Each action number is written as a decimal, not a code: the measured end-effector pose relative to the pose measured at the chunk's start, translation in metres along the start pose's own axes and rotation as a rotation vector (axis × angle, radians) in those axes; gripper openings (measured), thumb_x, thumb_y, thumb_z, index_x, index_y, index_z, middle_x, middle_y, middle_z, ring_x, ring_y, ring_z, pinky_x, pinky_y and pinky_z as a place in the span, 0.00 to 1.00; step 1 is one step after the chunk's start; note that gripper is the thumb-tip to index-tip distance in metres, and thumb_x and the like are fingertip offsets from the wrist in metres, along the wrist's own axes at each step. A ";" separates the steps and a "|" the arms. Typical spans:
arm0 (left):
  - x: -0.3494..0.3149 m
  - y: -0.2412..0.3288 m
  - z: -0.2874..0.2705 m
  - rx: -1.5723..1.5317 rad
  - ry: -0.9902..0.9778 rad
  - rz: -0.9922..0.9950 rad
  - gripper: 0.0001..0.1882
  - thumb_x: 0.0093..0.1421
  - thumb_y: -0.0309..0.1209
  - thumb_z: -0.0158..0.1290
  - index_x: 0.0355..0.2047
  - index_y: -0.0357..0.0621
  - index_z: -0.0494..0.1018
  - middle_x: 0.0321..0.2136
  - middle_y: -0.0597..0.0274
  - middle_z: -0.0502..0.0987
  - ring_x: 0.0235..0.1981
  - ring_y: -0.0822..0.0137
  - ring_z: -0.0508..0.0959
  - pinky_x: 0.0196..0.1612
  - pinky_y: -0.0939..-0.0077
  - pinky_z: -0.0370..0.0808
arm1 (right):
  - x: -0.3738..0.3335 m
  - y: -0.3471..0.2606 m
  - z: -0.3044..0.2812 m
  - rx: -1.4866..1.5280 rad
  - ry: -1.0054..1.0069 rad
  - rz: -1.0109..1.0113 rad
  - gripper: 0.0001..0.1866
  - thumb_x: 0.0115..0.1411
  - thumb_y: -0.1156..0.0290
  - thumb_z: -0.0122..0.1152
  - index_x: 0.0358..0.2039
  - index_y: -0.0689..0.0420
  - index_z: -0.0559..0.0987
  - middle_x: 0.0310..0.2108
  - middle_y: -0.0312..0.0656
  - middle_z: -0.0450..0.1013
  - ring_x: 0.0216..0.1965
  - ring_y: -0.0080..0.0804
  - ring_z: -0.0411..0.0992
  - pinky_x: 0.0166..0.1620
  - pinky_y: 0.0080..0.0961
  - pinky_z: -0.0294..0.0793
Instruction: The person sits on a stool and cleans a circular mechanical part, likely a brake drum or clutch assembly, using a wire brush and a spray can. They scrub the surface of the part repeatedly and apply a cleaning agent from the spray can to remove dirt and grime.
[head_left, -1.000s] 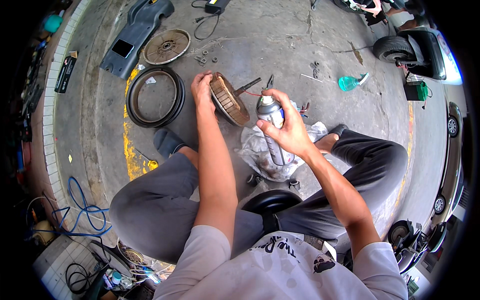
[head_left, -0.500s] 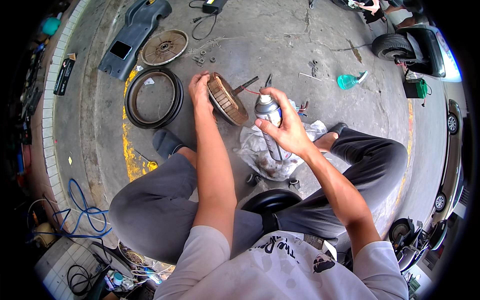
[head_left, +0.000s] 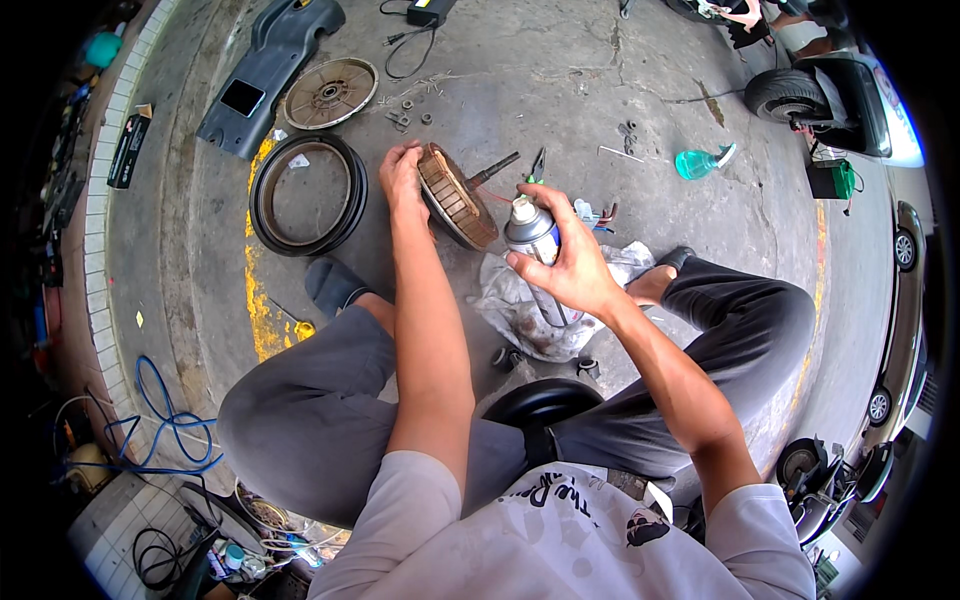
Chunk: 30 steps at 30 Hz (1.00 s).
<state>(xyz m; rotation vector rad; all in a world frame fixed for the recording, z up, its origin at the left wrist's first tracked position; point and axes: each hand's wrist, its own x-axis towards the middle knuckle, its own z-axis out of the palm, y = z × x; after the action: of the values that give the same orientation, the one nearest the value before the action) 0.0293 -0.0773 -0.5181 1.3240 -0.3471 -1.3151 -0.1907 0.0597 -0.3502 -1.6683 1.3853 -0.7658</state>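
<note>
My left hand [head_left: 403,182] grips the edge of a round motor stator [head_left: 458,205] with rusty brown windings, holding it tilted above the floor. Its metal axle [head_left: 495,167] points up and to the right. In my right hand [head_left: 582,268] is a spray can [head_left: 533,238] with a thin red straw aimed at the stator's face. My index finger lies at the can's nozzle. Whether spray is coming out, I cannot tell. Below the can, a stained white rag [head_left: 525,318] lies on the floor. Just beyond it are pliers [head_left: 539,165] with green handles.
A black wheel ring [head_left: 262,218] and a round metal cover [head_left: 330,92] lie to the left. Several nuts [head_left: 426,119] sit beyond my left hand. On the right stands a green spray bottle [head_left: 697,163]. A long grey plastic panel [head_left: 270,60] lies at the far left.
The spray can has shifted slightly left and toward me, showing more of the pliers' green handles behind it. My right index finger has moved with it; the stator has barely moved.
</note>
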 end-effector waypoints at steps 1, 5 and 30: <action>0.000 0.000 0.000 -0.003 -0.002 -0.004 0.10 0.57 0.25 0.57 0.40 0.41 0.79 0.34 0.62 0.80 0.36 0.68 0.78 0.44 0.74 0.74 | 0.000 0.001 0.000 -0.010 -0.005 0.000 0.39 0.51 0.63 0.73 0.63 0.54 0.68 0.59 0.48 0.71 0.61 0.48 0.70 0.61 0.39 0.69; -0.004 0.001 0.004 0.020 0.021 -0.004 0.10 0.57 0.25 0.57 0.40 0.42 0.79 0.35 0.62 0.80 0.37 0.68 0.78 0.46 0.73 0.73 | 0.000 0.004 -0.001 -0.031 -0.022 0.013 0.40 0.50 0.62 0.74 0.62 0.54 0.68 0.58 0.50 0.71 0.60 0.49 0.71 0.59 0.41 0.71; 0.006 0.002 -0.001 0.034 0.037 -0.021 0.10 0.58 0.26 0.57 0.41 0.42 0.80 0.36 0.62 0.80 0.39 0.67 0.78 0.46 0.72 0.74 | -0.003 0.052 0.058 0.513 -0.017 0.454 0.40 0.52 0.58 0.78 0.57 0.68 0.68 0.46 0.47 0.80 0.48 0.33 0.78 0.55 0.30 0.75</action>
<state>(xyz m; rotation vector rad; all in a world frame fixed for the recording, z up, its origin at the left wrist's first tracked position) 0.0328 -0.0825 -0.5201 1.3825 -0.3318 -1.3055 -0.1667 0.0712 -0.4235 -0.9209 1.3444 -0.7530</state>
